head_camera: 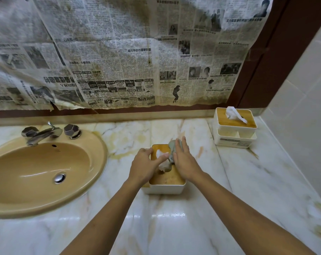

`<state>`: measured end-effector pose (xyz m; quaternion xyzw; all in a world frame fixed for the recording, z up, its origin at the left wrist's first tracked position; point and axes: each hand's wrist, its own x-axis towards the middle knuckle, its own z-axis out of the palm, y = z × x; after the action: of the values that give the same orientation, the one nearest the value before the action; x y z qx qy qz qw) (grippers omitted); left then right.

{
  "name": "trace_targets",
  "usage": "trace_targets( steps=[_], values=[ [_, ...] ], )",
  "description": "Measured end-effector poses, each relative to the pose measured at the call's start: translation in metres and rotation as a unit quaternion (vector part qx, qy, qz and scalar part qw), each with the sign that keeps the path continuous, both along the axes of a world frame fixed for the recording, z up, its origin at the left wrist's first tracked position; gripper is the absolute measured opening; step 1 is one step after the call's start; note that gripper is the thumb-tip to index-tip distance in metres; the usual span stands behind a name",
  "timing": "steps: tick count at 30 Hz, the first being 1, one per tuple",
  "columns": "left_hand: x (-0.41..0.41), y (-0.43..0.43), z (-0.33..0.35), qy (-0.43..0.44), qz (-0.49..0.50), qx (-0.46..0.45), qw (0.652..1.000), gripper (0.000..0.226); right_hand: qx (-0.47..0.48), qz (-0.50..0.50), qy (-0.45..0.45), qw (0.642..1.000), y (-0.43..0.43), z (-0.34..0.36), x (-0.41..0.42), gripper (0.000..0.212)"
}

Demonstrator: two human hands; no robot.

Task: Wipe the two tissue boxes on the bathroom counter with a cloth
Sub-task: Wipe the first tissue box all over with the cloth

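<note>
- Two tissue boxes on the white veined marble counter [174, 227]. Nearer white plastic tissue box with a wooden lid [165, 178] sits mid-counter, just right of the basin; the second white wooden-lidded tissue box [234, 127] stands well apart in the far right corner, a white tissue [234, 114] sticking up from its slot.
- Right hand [183, 161] lies flat, fingers extended, pressing a grey-green cloth [172, 149] onto the nearer lid; most of the cloth is hidden beneath the palm.
- Left hand [145, 166] grips the box's left edge, thumb pushing down the crumpled white tissue [162, 159] at the slot.
- The far box carries a dark label strip on its lower front tray; lettering too small to read.
- Yellowed newspaper sheets [119, 52] cover the wall behind, printed in Chinese characters; body text not legible, lower edge torn and stained.
- One tan oval sink [45, 199], cut off at the left edge; one chrome tap [42, 136] with two faceted knobs.
- Both forearms run out of the bottom of the view.
</note>
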<state>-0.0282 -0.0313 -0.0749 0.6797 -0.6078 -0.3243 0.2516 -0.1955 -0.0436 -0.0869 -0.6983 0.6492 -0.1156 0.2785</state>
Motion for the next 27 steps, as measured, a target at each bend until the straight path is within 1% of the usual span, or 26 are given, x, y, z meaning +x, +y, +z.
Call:
trace_targets(
  steps=[4, 6, 10, 13, 19, 23, 26, 27],
  values=[
    [-0.005, 0.000, 0.002, -0.074, -0.024, -0.025, 0.997, 0.048, -0.019, 0.003, -0.032, 0.999, 0.021, -0.008, -0.003, 0.060],
    [-0.002, -0.002, 0.001, -0.086, -0.029, -0.030, 0.995, 0.042, -0.028, -0.002, -0.057, 0.998, 0.041, -0.011, -0.002, 0.061],
    [0.004, -0.006, -0.003, -0.089, -0.035, -0.044, 0.994, 0.044, -0.048, 0.015, -0.052, 0.997, 0.065, -0.010, -0.001, 0.060],
    [0.007, -0.008, -0.005, -0.105, -0.027, -0.044, 0.993, 0.049, -0.037, 0.015, 0.001, 0.999, 0.046, -0.001, -0.002, 0.057],
    [0.007, -0.007, -0.003, -0.142, -0.026, -0.049, 0.988, 0.052, -0.026, 0.001, -0.019, 0.999, 0.009, 0.004, -0.001, 0.058],
    [0.007, -0.008, -0.003, -0.146, -0.024, -0.047, 0.988, 0.052, -0.035, 0.011, -0.019, 0.999, 0.030, -0.001, -0.003, 0.059],
    [0.007, -0.009, -0.004, -0.155, -0.026, -0.051, 0.986, 0.051, -0.059, 0.047, 0.024, 0.997, 0.058, -0.008, -0.004, 0.060],
    [0.007, -0.009, -0.004, -0.159, -0.029, -0.052, 0.985, 0.050, -0.067, 0.060, 0.020, 0.996, 0.065, -0.011, -0.004, 0.059]
  ],
)
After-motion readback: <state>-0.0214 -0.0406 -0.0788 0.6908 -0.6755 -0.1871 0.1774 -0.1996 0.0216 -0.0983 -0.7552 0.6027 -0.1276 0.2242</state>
